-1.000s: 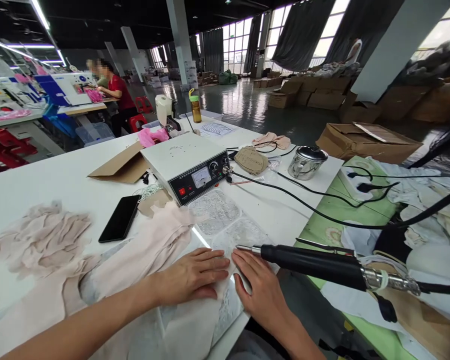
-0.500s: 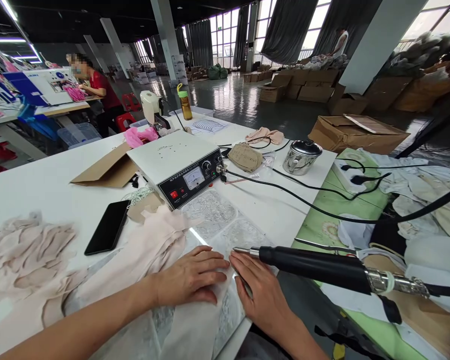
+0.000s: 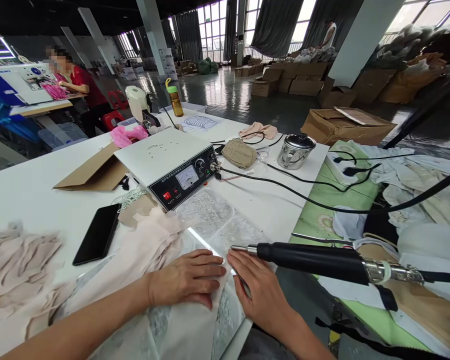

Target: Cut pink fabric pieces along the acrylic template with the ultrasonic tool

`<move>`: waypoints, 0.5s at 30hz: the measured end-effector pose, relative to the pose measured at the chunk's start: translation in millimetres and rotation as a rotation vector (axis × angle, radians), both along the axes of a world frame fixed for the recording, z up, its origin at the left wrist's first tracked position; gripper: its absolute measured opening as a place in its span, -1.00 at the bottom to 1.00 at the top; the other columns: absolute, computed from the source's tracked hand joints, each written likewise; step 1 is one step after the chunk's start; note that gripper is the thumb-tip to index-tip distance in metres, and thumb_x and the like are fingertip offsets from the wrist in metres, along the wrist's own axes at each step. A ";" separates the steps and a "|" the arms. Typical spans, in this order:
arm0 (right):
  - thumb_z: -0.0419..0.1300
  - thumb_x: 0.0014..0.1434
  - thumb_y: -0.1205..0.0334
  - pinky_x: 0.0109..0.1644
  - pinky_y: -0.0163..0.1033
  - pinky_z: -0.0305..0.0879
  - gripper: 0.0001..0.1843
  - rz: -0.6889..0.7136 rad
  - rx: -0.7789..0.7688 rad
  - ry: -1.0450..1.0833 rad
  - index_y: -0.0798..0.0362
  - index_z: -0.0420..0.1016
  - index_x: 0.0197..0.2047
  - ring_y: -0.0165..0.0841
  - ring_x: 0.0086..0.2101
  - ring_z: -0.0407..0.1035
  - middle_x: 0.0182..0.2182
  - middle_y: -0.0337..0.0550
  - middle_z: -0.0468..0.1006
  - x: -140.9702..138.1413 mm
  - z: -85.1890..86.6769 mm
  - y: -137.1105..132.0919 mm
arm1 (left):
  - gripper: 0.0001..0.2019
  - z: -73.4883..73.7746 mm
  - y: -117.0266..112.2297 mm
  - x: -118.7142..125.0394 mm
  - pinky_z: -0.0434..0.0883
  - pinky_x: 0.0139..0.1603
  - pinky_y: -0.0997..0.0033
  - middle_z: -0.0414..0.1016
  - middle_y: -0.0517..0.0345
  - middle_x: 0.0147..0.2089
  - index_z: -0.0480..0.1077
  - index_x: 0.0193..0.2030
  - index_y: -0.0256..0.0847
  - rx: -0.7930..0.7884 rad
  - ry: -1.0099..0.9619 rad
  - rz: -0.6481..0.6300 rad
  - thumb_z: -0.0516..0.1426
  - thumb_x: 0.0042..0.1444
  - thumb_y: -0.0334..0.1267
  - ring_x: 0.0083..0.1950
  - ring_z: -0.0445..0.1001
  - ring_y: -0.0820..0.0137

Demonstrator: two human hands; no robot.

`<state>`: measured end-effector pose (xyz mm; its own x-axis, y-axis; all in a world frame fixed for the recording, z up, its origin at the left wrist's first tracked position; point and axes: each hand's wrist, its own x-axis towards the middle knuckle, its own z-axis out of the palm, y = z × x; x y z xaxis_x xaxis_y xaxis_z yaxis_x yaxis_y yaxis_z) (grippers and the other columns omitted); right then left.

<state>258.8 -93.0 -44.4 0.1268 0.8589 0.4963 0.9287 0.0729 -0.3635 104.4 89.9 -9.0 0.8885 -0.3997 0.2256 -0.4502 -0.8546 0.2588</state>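
Note:
My left hand [image 3: 189,280] lies flat, fingers stretched out, on a strip of pale pink fabric [image 3: 189,325]. The strip rests on a see-through patterned sheet [image 3: 225,312] at the table's near edge. Facing it, my right hand [image 3: 260,290] is also flat, with long fingers pointing at the left fingertips and its thumb apart. A black handheld tool with a metal tip [image 3: 311,260] runs just beyond the right fingers; whether they touch it I cannot tell. More pale pink fabric [image 3: 142,250] is bunched beyond my left forearm, and a loose heap [image 3: 18,265] lies at far left.
A control box [image 3: 183,172] with a meter, a phone [image 3: 97,234], a folded brown card [image 3: 88,170], a steel cup [image 3: 296,151] and a bottle [image 3: 175,100] stand on the white table. Black cables [image 3: 322,200] cross on the right. A person [image 3: 84,82] sits at far left.
The view has shifted slightly, so the background sits further left and a little higher. Both hands and the tool keep nearly the same places and poses.

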 end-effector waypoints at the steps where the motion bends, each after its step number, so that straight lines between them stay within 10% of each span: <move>1: -0.01 0.20 0.46 0.07 -0.06 0.46 -0.56 -0.001 -0.001 -0.001 0.14 0.34 0.15 -0.22 0.05 0.42 0.08 -0.04 0.50 0.1 -0.4 0.1 | -0.72 -0.5 0.2 -0.3 0.04 0.43 0.24 0.46 -0.01 0.15 0.42 -0.09 -0.25 0.005 -0.010 -0.003 0.09 0.30 -0.06 0.32 0.26 0.30; 15: 0.03 0.19 0.45 0.04 -0.11 0.48 -0.73 0.036 0.076 0.089 0.07 0.40 -0.07 -0.25 0.03 0.44 0.00 0.01 0.55 3.8 -1.2 -3.2 | -0.70 -5.2 0.6 2.9 0.08 0.43 0.31 0.45 0.09 0.18 0.44 -0.30 -0.23 0.047 -0.055 -0.052 0.09 0.30 -0.04 0.35 0.21 0.30</move>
